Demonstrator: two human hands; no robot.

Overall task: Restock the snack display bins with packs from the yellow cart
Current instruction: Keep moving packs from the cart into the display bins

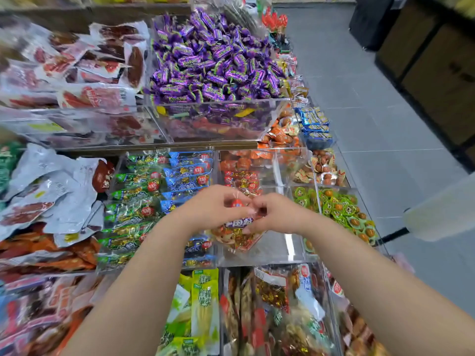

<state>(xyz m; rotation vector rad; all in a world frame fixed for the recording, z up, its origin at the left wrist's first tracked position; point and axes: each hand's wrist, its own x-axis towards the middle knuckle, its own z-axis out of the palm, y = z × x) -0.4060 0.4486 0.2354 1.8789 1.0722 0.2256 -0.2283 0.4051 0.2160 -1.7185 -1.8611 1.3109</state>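
Both hands meet over the middle row of bins. My left hand (213, 206) and right hand (279, 214) each pinch the top of a clear plastic snack pack with red-orange print and a purple label (235, 236), fingers curled, fingertips nearly touching. The pack hangs tilted, low in a clear acrylic bin (282, 249); I cannot tell whether it touches the floor. Beyond it lie small red packs (241, 179). Just left are rows of blue packs (187, 173) and green packs (133, 191). On the upper tier is a bin of purple wrapped candies (213, 60).
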